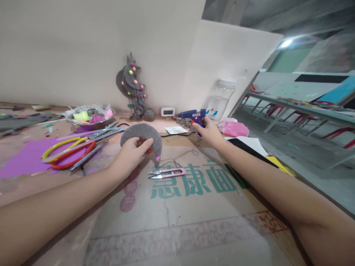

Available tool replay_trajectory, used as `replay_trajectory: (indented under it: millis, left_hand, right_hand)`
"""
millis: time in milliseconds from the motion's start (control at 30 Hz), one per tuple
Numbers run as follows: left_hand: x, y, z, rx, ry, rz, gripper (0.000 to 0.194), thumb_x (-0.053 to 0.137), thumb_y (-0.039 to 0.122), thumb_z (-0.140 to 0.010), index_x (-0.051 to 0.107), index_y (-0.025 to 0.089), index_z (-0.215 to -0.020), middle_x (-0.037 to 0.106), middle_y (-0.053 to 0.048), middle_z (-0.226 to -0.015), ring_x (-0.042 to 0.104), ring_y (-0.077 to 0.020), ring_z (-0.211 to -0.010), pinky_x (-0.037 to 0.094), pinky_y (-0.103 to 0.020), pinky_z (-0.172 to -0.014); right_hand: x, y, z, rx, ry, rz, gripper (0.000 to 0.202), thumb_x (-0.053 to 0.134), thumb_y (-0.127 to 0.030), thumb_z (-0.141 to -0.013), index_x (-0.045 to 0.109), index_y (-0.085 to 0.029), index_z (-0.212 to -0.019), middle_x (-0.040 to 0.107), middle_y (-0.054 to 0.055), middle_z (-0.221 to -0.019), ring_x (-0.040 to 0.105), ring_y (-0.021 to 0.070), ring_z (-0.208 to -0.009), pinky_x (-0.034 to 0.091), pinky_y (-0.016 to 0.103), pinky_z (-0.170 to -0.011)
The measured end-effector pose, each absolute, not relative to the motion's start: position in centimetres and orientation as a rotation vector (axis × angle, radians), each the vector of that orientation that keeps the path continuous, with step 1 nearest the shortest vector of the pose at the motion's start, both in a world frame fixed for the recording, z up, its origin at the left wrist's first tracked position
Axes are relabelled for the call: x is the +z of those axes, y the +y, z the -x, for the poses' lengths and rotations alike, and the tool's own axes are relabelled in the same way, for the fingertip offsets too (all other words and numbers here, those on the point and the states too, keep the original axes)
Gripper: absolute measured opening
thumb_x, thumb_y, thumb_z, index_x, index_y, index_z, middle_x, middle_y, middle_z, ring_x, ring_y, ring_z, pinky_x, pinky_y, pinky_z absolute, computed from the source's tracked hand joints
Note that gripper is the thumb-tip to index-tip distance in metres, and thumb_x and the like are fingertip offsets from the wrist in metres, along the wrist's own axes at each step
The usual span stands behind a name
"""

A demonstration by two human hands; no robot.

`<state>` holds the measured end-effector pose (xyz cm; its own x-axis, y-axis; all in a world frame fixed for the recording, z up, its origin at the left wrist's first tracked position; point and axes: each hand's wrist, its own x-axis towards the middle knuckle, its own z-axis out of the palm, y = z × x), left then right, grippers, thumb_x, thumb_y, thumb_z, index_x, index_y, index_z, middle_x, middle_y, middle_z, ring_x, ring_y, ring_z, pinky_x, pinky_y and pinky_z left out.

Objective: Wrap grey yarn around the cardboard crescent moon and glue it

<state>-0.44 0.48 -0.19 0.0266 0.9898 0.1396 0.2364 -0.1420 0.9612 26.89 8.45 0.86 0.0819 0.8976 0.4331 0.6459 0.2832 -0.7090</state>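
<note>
Between the thumb and fingers of my left hand (138, 149) is a grey yarn-wrapped crescent (144, 133), its lower tip showing a bit of purple. My right hand (204, 128) is closed on a blue glue gun (191, 115), its nozzle toward the left and a small red light lit on its body. Pink thread snips (168, 173) lie on the printed cardboard sheet (133, 229) between my forearms. Loose grey yarn (173, 161) trails over the cardboard just beyond the snips. A small white packet (176, 129) lies near the nozzle.
Red-and-yellow-handled scissors (70, 153) rest on purple paper (19, 157) at left. Behind stand a bowl of craft bits (91, 117), hanging crescents with pompoms (133, 83), a digital clock (168, 111) and a clear bottle (220, 98). Pink plastic (235, 128) lies right of my hand.
</note>
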Motion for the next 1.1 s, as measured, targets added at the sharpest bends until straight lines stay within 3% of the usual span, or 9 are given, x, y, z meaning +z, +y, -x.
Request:
replay_trajectory:
  millis: [133,300,367,567,767,933,1100]
  left_hand:
    - [0.0,0.3,0.4,1.182,1.335,-1.490,0.032,0.060,0.047,-0.075,0.061,0.015,-0.068,0.066,-0.004,-0.067,0.061,-0.0178,-0.066,0.045,-0.027,-0.065]
    - [0.2,0.3,0.4,1.174,1.376,-1.471,0.030,0.060,0.045,-0.074,0.060,0.016,-0.065,0.066,-0.004,-0.066,0.061,-0.0182,-0.065,0.045,-0.027,-0.064]
    - [0.0,0.4,0.5,1.177,1.368,-1.498,0.031,0.058,0.046,-0.076,0.060,0.016,-0.066,0.066,-0.004,-0.067,0.061,-0.0183,-0.066,0.045,-0.027,-0.065]
    - [-0.3,0.4,0.9,1.184,1.404,-1.600,0.033,0.052,0.046,-0.079,0.060,0.018,-0.062,0.065,-0.003,-0.064,0.058,-0.0185,-0.062,0.040,-0.028,-0.059]
    - [-0.1,0.4,0.9,1.195,1.430,-1.605,0.028,0.055,0.043,-0.078,0.059,0.019,-0.064,0.066,-0.003,-0.066,0.059,-0.0184,-0.064,0.041,-0.027,-0.064]
    - [0.3,0.2,0.8,1.183,1.461,-1.627,0.027,0.055,0.041,-0.078,0.058,0.020,-0.061,0.065,-0.002,-0.064,0.058,-0.0186,-0.064,0.041,-0.027,-0.066]
    - [0.7,-0.2,0.6,1.148,1.498,-1.631,0.029,0.051,0.039,-0.079,0.058,0.020,-0.058,0.065,-0.002,-0.064,0.054,-0.0175,-0.059,0.041,-0.027,-0.064]
  right_hand:
    - [1.9,7.7,-26.3,0.626,-1.475,1.330,0.030,0.068,-0.044,-0.067,0.055,-0.018,-0.078,0.056,-0.002,-0.052,0.053,0.0136,-0.049,0.043,0.027,-0.049]
    - [3.0,4.0,-24.3,0.795,-1.632,1.139,0.027,0.066,-0.038,-0.071,0.061,-0.018,-0.090,0.068,0.007,-0.094,0.062,0.0141,-0.059,0.048,0.028,-0.056]
    - [2.9,1.9,-23.5,0.770,-1.703,1.170,0.024,0.064,-0.036,-0.073,0.062,-0.017,-0.086,0.068,0.008,-0.095,0.058,0.0114,-0.052,0.048,0.029,-0.056]
    - [1.4,-1.7,-22.7,0.730,-1.857,1.213,0.021,0.064,-0.040,-0.073,0.061,-0.019,-0.077,0.063,0.003,-0.070,0.057,0.0151,-0.060,0.048,0.030,-0.060]
    - [1.2,-1.9,-22.4,0.842,-1.935,1.152,0.020,0.066,-0.041,-0.070,0.062,-0.022,-0.076,0.067,0.003,-0.074,0.063,0.0199,-0.071,0.051,0.032,-0.066]
    - [0.7,-1.8,-22.3,0.873,-1.910,1.203,0.022,0.072,-0.040,-0.064,0.060,-0.022,-0.067,0.065,0.001,-0.065,0.061,0.0175,-0.062,0.051,0.030,-0.060]
    - [0.3,-1.7,-22.4,0.876,-1.951,1.219,0.021,0.071,-0.037,-0.066,0.061,-0.020,-0.073,0.065,0.001,-0.066,0.060,0.0162,-0.062,0.051,0.028,-0.059]
